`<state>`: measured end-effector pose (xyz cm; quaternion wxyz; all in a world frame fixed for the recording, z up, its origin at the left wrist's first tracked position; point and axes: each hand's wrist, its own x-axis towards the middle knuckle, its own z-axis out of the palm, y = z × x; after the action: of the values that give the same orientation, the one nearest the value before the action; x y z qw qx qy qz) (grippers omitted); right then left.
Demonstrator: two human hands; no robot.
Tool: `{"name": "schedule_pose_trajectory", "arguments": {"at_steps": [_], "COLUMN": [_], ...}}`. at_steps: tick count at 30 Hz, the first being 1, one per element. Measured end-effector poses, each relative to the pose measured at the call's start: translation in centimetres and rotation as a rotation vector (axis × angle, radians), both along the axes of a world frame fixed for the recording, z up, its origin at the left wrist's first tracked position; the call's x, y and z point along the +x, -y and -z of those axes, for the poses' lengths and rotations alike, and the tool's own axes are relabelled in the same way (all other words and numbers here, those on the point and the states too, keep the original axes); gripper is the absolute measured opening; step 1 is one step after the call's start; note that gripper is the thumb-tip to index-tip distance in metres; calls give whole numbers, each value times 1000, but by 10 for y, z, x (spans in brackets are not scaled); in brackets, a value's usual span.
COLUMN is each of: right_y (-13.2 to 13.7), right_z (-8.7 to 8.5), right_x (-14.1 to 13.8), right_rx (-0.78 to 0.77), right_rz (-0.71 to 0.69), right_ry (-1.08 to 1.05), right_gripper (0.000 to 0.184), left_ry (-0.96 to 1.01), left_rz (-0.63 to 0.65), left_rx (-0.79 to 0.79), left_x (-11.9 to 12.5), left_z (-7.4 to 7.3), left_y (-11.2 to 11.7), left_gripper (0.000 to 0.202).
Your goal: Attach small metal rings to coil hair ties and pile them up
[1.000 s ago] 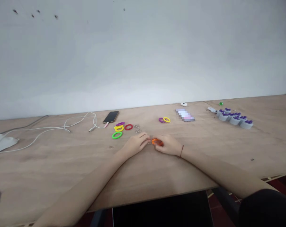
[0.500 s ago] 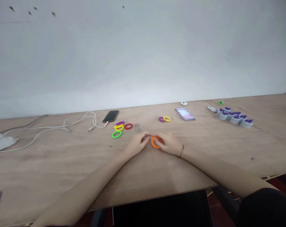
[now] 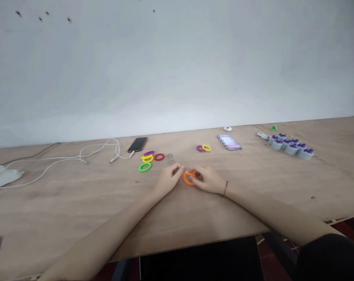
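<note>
1. Since the earlier frame, the orange spiral coil band [image 3: 189,179] has sunk lower and shifted toward our left hand [image 3: 168,179], and it now looks flatter, no longer so upright.
2. Our right hand [image 3: 209,180] keeps a narrow pinch, its fingertips [image 3: 197,175] closed on the band's right side. Our left fingertips [image 3: 180,168] are bunched just as narrowly at the upper edge, but whether they hold the band or the small metal ring [image 3: 186,170] we cannot tell.
3. The band sits between both hands, its longer axis running roughly side to side. The ring, at its upper edge, is nearer our left hand.
4. The band is bright, ridged plastic, pulled slightly oval (its lower rim is clear of our fingers).
5. Beyond it, on the plywood table [image 3: 253,187], lie green [image 3: 144,167], red [image 3: 158,157] and yellow [image 3: 147,158] coil bands, two loose metal rings [image 3: 170,158], and a smartphone [image 3: 137,144] with its white charging cable [image 3: 97,154]. Further right are grey round tins with purple tops [image 3: 291,148].
</note>
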<state>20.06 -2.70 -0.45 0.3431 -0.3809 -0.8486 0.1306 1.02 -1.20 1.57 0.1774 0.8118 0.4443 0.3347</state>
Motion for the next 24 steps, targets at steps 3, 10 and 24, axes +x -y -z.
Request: {"name": "schedule_pose_trajectory", "arguments": {"at_steps": [3, 10, 24], "right_y": [0, -2, 0], "right_z": [-1, -2, -7], "right_x": [0, 2, 1], "right_rx": [-8, 18, 12], "right_rz": [-16, 39, 33], "right_ry": [29, -33, -22], "right_gripper": [17, 21, 21], "left_ry": [36, -163, -372], "left_rz": [38, 128, 59], "left_rx": [-56, 58, 334], "left_x": [2, -4, -5], "left_z": [1, 2, -1], "left_y": [3, -4, 4], "left_gripper": [33, 28, 28]}}
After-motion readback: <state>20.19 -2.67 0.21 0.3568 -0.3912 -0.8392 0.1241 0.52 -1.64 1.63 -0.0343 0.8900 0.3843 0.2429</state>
